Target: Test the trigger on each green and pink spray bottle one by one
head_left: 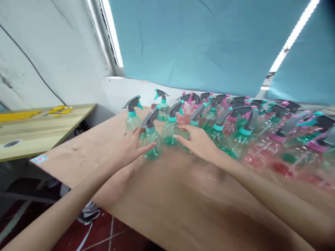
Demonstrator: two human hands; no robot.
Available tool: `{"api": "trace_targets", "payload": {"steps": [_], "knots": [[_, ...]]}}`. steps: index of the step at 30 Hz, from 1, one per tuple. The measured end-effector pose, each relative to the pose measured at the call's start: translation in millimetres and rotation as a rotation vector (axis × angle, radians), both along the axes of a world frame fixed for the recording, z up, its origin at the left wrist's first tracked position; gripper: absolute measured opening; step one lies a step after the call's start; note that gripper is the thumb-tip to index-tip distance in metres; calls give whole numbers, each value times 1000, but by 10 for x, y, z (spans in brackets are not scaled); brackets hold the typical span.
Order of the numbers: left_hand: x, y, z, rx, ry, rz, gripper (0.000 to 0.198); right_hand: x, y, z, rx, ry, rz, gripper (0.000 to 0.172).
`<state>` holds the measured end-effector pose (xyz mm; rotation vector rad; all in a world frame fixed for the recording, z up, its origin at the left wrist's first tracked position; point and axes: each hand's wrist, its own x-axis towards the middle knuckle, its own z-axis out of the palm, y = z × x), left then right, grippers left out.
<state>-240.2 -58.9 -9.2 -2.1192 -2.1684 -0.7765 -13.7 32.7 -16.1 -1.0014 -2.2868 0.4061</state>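
Observation:
Several clear green spray bottles with grey triggers and teal collars stand on a brown wooden table (pixel 170 195). My left hand (pixel 131 146) reaches out with fingers spread, its fingertips touching the nearest green spray bottle (pixel 151 143) from the left. My right hand (pixel 197 141) is also open, fingers stretched toward a second green bottle (pixel 170 130) just behind it. Neither hand grips anything.
A crowd of green and pink spray bottles (pixel 261 132) fills the table's far right side. One bottle (pixel 132 115) stands at the far left of the group. A lighter desk (pixel 31 132) with yellow parts (pixel 61 109) stands to the left. Blue curtains (pixel 209 42) hang behind.

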Motion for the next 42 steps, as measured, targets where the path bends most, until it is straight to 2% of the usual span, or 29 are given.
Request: {"api": "trace_targets", "payload": {"steps": [2,5,9,13,16,22,30,36,42], "knots": [[-58,87,15,46,135,7,53,-107,23,4,-71,9,-16,55],[-124,220,15,92,230,-5,53,-192,52,12,-168,-10,-9,70],[-196,362,19,100,300,-17,52,-278,103,45,-222,-72,-52,79],[-230,471,46,87,332,-18,52,-371,179,61,-183,-87,-81,76],[-254,548,57,78,330,-1,51,-443,227,41,-140,-113,-125,80],[-330,669,41,65,297,2,47,-561,267,10,-83,-62,-190,79],[-322,724,72,37,270,22,44,-644,349,45,-153,-83,-224,80],[-278,691,124,-20,220,50,47,-641,424,79,-263,-118,-182,85],[-251,697,121,-45,165,68,47,-590,324,193,-347,-138,-113,77]]}}
